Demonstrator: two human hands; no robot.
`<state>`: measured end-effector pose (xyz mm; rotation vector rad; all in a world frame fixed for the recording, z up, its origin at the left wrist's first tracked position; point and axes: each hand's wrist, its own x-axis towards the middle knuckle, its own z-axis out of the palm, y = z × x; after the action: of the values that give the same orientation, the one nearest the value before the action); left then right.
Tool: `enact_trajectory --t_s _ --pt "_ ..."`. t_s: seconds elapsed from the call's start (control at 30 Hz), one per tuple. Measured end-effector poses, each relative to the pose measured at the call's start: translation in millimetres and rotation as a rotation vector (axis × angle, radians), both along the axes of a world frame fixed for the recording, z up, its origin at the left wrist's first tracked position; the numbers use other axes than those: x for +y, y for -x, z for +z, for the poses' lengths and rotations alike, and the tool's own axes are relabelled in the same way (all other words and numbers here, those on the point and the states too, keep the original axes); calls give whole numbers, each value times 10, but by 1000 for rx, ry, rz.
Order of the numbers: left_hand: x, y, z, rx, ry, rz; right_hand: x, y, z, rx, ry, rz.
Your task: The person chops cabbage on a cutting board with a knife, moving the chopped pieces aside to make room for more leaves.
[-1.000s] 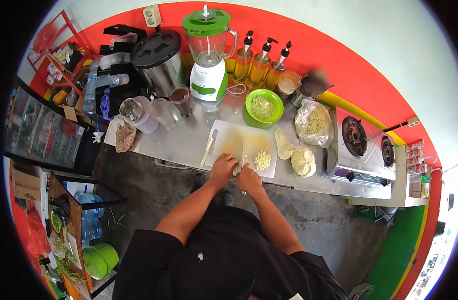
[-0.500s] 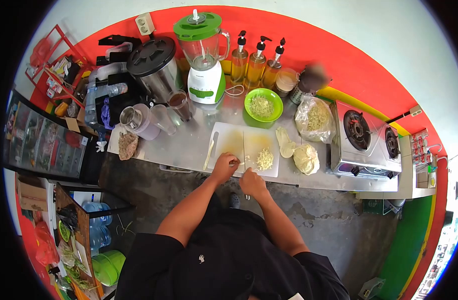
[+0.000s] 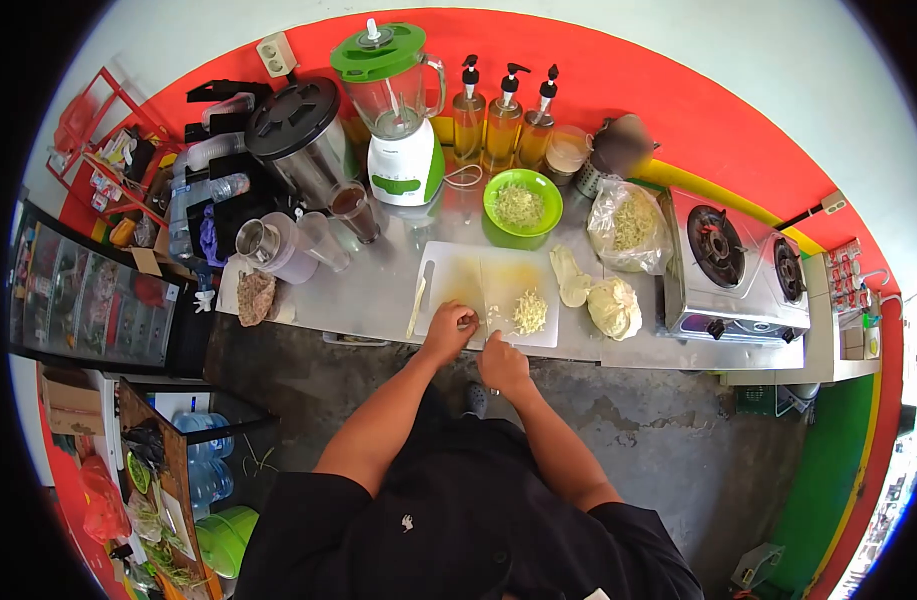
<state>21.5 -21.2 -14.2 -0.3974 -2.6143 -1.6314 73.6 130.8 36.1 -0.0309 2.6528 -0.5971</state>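
My right hand point(image 3: 503, 364) is closed around a knife; its thin blade point(image 3: 484, 290) points away from me across the white cutting board point(image 3: 443, 262). On the left of the blade, my left hand point(image 3: 450, 332) has its fingers curled down on the board, holding a small piece of cabbage mostly hidden by the fingers. Small pale bits point(image 3: 492, 315) lie by the blade. Shredded cabbage point(image 3: 529, 313) is heaped on the board's right side. A pale strip of leaf point(image 3: 416, 307) lies along its left edge. Beside the board are a cabbage head point(image 3: 613, 308) and a loose leaf point(image 3: 570, 276).
Behind the board stands a green bowl point(image 3: 523, 232) of shreds, with a filled plastic bag point(image 3: 630, 228) to its right. A blender point(image 3: 398, 165), pump bottles point(image 3: 501, 130) and a steel container point(image 3: 303, 140) line the back. The gas stove point(image 3: 723, 260) is at the right.
The view has shifted slightly. My left fingers stay curled beside the blade, and a few more pale bits show next to it. The knife remains in my right hand.
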Motion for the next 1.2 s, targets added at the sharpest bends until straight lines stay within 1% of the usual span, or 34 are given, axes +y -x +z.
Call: enact_trajectory --t_s 0.17,0.27,0.33,0.37,0.47,0.57,0.63,0.83,0.87,0.93,1.07,1.13,1.2 --pt "-11 13 19 18 73 -1 2 -10 -20 21 25 24" --pt "-11 0 37 -15 31 -11 -51 -43 -38 17 -38 17" --pt "-6 3 -3 -17 14 -8 -33 13 57 -19 39 -13" --pt "-10 2 -18 -14 2 -4 -8 5 36 -21 38 -12" --pt "-23 1 52 -23 51 -32 11 35 12 -24 31 12" --pt "-13 -7 17 2 54 -7 -73 -24 57 -35 21 15" --pt "-16 -14 49 8 68 -1 -137 -9 -8 -9 2 -54" --pt "-19 -20 18 43 78 0 -11 38 -27 -7 10 58" --pt "-7 -26 30 35 82 7 -28 7 -41 -8 9 51" --pt "5 -33 37 23 69 12 -93 -48 -48 -25 63 -40" --pt "12 -43 19 33 30 41 -64 2 24 -47 44 -30" --pt "3 -49 17 23 45 20 -30 25 51 -33 0 34" --pt "-8 -26 35 19 65 -1 -63 -38 9 -20 -1 19"
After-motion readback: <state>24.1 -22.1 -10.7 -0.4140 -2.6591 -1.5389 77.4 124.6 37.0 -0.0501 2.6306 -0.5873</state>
